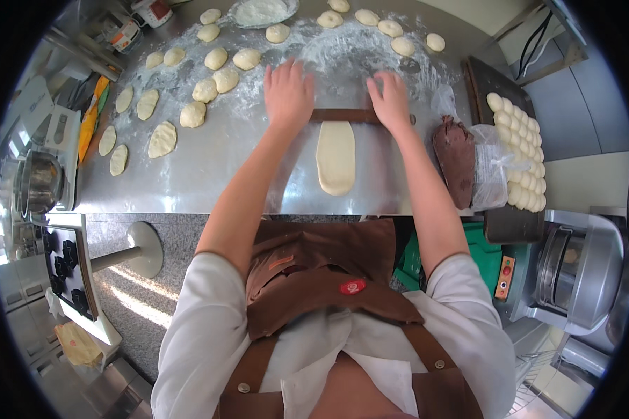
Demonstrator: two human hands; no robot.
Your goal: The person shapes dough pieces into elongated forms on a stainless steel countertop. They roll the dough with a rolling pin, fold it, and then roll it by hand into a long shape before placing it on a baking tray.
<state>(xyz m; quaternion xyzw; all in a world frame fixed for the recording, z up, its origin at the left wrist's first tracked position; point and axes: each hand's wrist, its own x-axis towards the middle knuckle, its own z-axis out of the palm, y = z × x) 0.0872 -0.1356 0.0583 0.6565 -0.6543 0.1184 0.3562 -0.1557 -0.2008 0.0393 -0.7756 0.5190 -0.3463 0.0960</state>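
Observation:
A dark brown rolling pin (pixel 340 116) lies crosswise on the metal worktop in front of me. My left hand (pixel 289 94) bears on its left part and hides that end. Over its right part is my right hand (pixel 390 99), and the pin's tip shows just past the wrist. Both hands have their fingers pointing forward and are slightly blurred. A long, flattened tongue of pale dough (pixel 336 160) stretches from under the pin toward the table's near edge. Its far end is at the pin, and whether it continues beneath cannot be seen.
Several dough pieces (pixel 193 114) lie on the floured steel worktop (pixel 230 173), left and far right. A flour bowl (pixel 262 11) stands at the back. To the right are a bag of brown filling (pixel 455 160) and a dark tray (pixel 511 228) with rows of dough rolls (pixel 519 136).

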